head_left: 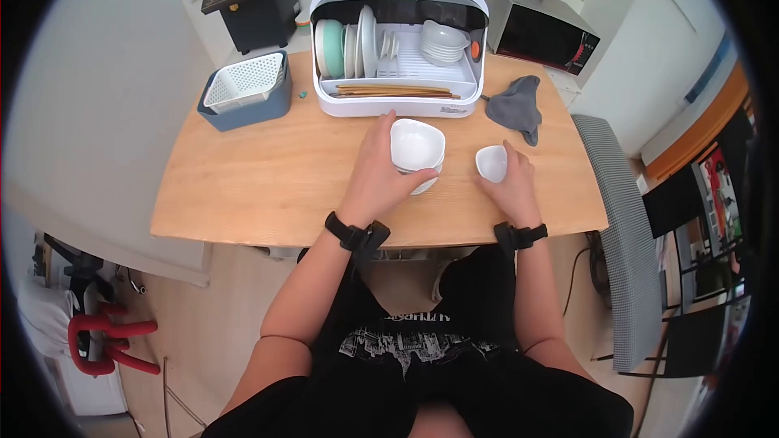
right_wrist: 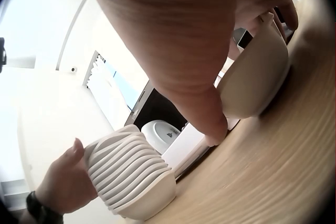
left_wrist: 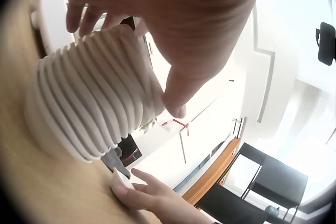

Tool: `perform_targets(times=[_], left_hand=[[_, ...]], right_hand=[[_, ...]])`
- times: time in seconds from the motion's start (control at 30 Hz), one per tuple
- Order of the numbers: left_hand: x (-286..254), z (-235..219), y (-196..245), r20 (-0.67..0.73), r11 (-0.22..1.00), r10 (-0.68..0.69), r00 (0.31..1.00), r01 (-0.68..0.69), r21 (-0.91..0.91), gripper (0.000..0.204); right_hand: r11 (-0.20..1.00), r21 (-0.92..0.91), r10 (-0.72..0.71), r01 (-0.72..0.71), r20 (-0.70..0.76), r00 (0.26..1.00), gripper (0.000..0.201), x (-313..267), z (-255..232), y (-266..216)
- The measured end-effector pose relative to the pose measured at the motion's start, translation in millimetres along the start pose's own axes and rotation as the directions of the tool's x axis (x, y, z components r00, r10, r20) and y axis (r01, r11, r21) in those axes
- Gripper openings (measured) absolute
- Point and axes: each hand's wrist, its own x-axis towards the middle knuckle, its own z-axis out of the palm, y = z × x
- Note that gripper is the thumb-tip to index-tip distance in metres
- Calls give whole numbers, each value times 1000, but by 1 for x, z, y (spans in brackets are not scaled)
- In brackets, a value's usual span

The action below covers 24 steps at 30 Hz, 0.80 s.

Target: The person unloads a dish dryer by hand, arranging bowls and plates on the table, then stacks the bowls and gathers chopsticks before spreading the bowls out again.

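Observation:
A tall stack of white bowls (head_left: 418, 144) (left_wrist: 89, 92) (right_wrist: 134, 176) stands on the table in front of the dish box. My left hand (head_left: 380, 169) (left_wrist: 168, 19) (right_wrist: 65, 182) curves round the upper part of the stack, fingers at the far side and thumb at the near side. To the right, a single small white bowl (head_left: 491, 164) (left_wrist: 122, 179) (right_wrist: 257, 71) sits on the wood, apart from the stack. My right hand (head_left: 511, 186) (left_wrist: 157, 198) (right_wrist: 184, 40) holds this bowl by its right side, between thumb and fingers.
Behind the stack is a white dish box (head_left: 398, 105) with plates, bowls and chopsticks. A grey cloth (head_left: 516, 109) lies to its right, near a microwave (head_left: 544, 36). A blue basket (head_left: 250, 113) with a white one inside stands at the left on the table (head_left: 243, 186).

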Motion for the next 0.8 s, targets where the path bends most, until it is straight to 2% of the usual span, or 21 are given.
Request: perform_targets(times=[0.03,0.17,0.23,0.27,0.33,0.37,0.43,0.47,0.5,0.53,0.57,0.6,0.63,0.7,0.8], left_hand=[[6,0,6,33,996,-2,999,-1,84,117],[18,0,19,107,983,-29,994,9,182,117],[19,0,25,125,969,-78,989,45,244,115],[18,0,22,128,967,-82,988,48,249,115],[19,0,17,50,979,-11,999,1,206,111],[20,-4,14,54,978,-13,998,2,210,111],[22,-22,9,-88,979,24,996,-5,205,107],[22,-32,-1,-135,992,1,991,16,126,105],[22,-43,-15,-181,998,-24,983,33,46,102],[20,-55,-29,-174,998,-22,985,30,47,102],[14,-67,-43,-190,992,-95,977,109,64,101],[6,-72,-53,-209,979,-169,963,189,79,100],[-3,-71,-57,-205,979,-169,964,189,81,100],[-23,-70,-63,-200,878,-255,946,313,363,100],[-38,-58,-74,-168,878,-269,948,313,363,101]], right_hand=[[999,23,-32,31,15,999,105,0,-1,-3],[997,25,-72,73,-31,997,96,-3,0,-4],[978,178,-81,112,-175,981,78,-3,1,10],[977,184,-78,110,-172,982,78,-6,1,17],[903,431,114,-2,-234,966,57,-14,-6,25],[900,435,119,-6,-232,966,57,-18,-5,33],[824,559,266,-90,-241,934,43,-26,-3,43],[822,561,273,-97,-239,932,43,-31,-5,44],[915,404,135,4,-316,939,40,-36,-13,35],[968,229,-14,105,-367,930,37,-39,-20,25],[968,230,-5,97,-370,929,37,-39,-24,13],[933,311,-92,180,-278,956,37,-37,-26,-1],[882,397,-190,252,-191,963,37,-34,-27,-17],[842,400,-337,362,-134,932,41,-26,-24,-55],[809,423,-417,408,-75,906,51,-7,-15,-107]])
